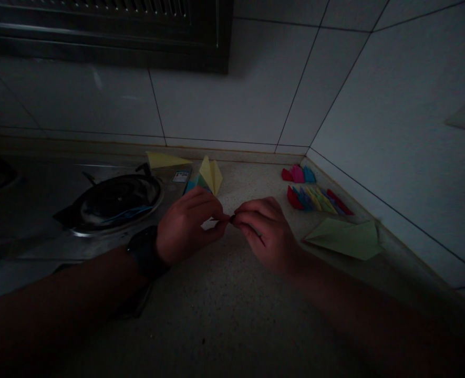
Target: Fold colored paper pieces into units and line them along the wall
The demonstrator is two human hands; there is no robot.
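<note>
Over the counter, my left hand [193, 220] and my right hand [269, 231] meet fingertip to fingertip. Both are closed in a pinch, with a small dark piece [233, 218] between them, too small and dim to name. A dark watch [147, 252] is on my left wrist. Just beyond the left hand stands a yellow folded paper plane [212, 176], with blue-green paper [197, 182] partly hidden behind that hand. To the right of my right hand lies a pale green folded paper plane [346, 239].
Small folded colored papers sit in a back group [298, 174] and a front row [314, 200] by the right wall. At left is a gas stove burner [117, 199]. Another yellow folded paper [167, 159] lies along the back edge. A range hood [106, 31] overhangs the upper left.
</note>
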